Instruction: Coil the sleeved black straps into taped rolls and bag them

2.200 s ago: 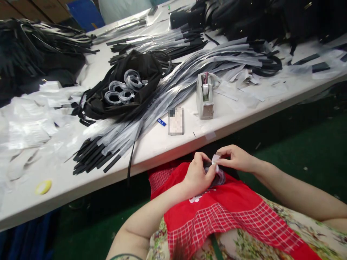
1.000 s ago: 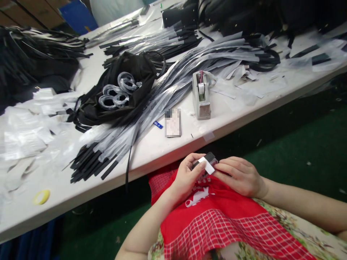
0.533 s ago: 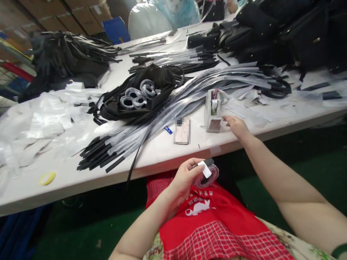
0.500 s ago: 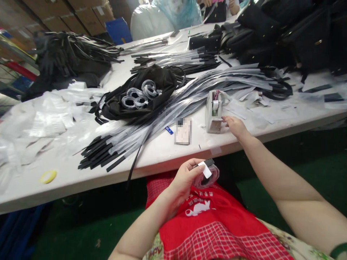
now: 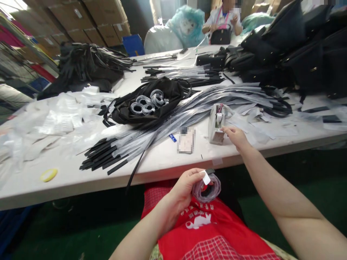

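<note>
My left hand is closed on a rolled-up black strap in clear wrap, held over my red apron with a white paper tab under the thumb. My right hand reaches onto the white table and touches the front of the grey tape dispenser, fingers pinched at its cutter end. Whether tape is between those fingers is too small to see. A long pile of wrapped black straps lies just left of the dispenser.
A black bag holding several coiled wrapped straps sits mid-table. Loose clear wrappers cover the left side, black bags the far right. A yellow tape roll lies near the front edge. Another person works at the far end.
My right hand left the strap roll in my lap and reached up to the tape dispenser. The left hand kept the roll, now turned so its open coil shows. The view tilted upward.
</note>
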